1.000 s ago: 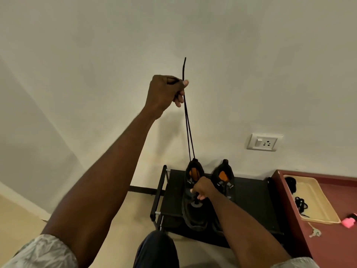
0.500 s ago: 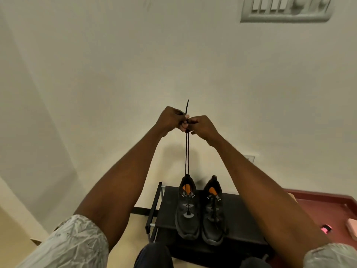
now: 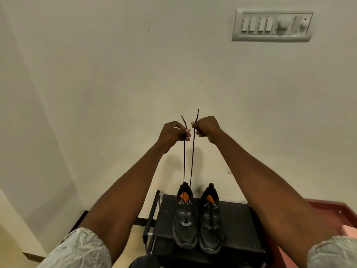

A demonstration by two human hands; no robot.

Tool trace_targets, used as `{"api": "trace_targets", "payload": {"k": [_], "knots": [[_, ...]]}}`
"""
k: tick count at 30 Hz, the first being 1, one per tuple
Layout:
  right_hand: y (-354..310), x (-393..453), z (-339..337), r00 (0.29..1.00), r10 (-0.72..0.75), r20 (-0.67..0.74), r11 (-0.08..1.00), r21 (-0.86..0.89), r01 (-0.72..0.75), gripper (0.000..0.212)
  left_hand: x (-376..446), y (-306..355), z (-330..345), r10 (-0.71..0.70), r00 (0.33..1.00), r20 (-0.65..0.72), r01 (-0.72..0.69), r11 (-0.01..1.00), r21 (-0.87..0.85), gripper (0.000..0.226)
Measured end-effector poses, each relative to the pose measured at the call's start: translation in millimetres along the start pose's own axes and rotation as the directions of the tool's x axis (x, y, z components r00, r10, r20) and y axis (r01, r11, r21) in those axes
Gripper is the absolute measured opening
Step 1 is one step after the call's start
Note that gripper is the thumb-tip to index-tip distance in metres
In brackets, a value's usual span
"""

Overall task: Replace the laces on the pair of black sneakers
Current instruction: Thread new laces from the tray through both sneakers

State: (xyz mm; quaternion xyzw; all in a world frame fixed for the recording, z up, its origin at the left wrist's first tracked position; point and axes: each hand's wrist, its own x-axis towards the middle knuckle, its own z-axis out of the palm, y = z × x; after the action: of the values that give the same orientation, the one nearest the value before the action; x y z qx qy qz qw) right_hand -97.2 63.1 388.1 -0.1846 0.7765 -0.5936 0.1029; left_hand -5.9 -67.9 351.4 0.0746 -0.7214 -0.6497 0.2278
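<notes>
Two black sneakers with orange insoles stand side by side on a black shoe rack (image 3: 237, 225), toes toward me. From the left sneaker (image 3: 185, 219) a black lace (image 3: 188, 161) runs up taut in two strands. My left hand (image 3: 173, 133) pinches one strand near its tip, and my right hand (image 3: 206, 128) pinches the other. Both hands are raised high above the shoe, a small gap apart, each lace tip sticking up past the fingers. The right sneaker (image 3: 210, 221) is laced and untouched.
A plain wall stands right behind the rack, with a switch panel (image 3: 272, 25) high on the right. A dark red table (image 3: 336, 211) adjoins the rack on the right, bearing a pink object (image 3: 349, 232). My knee (image 3: 144, 263) is at the bottom edge.
My right hand left the shoe and rose to the lace beside my left hand. The two hands have since drawn slightly apart, separating the strands. The camera tilted upward.
</notes>
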Motion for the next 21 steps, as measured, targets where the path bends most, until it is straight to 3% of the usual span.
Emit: {"api": "trace_targets", "payload": {"k": [4, 6, 11, 16, 19, 21], "knots": [[-11.8, 0.0, -8.1, 0.999, 0.021, 0.025, 0.997, -0.07, -0.019, 0.006, 1.0, 9.5, 1.3, -0.028, 0.984, 0.173, -0.022, 0.959, 0.284, 0.005], [-18.8, -2.5, -9.9, 0.999, -0.001, 0.045, 0.996, -0.084, 0.005, 0.005, 3.5, 10.5, 0.2, -0.055, 0.976, 0.211, -0.036, 0.914, 0.404, 0.012], [-31.5, -13.3, -8.3, 0.984, -0.089, 0.152, 0.97, -0.212, 0.121, 0.01, 3.1, 9.7, 4.2, 0.084, 0.996, 0.041, -0.093, 0.881, 0.463, 0.026], [-31.5, -28.2, -8.6, 0.957, -0.162, 0.24, 0.958, -0.196, 0.211, 0.015, 7.2, 0.7, 9.6, 0.178, 0.983, -0.054, -0.126, 0.849, 0.513, 0.012], [-14.4, -24.8, -9.1, 0.986, -0.14, 0.092, 0.988, 0.08, 0.133, 0.013, 5.3, -4.9, 7.5, 0.208, 0.974, -0.087, -0.137, 0.853, 0.504, 0.007], [5.4, -18.8, -7.1, 0.993, -0.1, -0.058, 0.985, 0.134, 0.107, 0.009, 5.2, -8.8, 7.3, 0.223, 0.969, -0.106, -0.143, 0.856, 0.497, 0.007]]}}
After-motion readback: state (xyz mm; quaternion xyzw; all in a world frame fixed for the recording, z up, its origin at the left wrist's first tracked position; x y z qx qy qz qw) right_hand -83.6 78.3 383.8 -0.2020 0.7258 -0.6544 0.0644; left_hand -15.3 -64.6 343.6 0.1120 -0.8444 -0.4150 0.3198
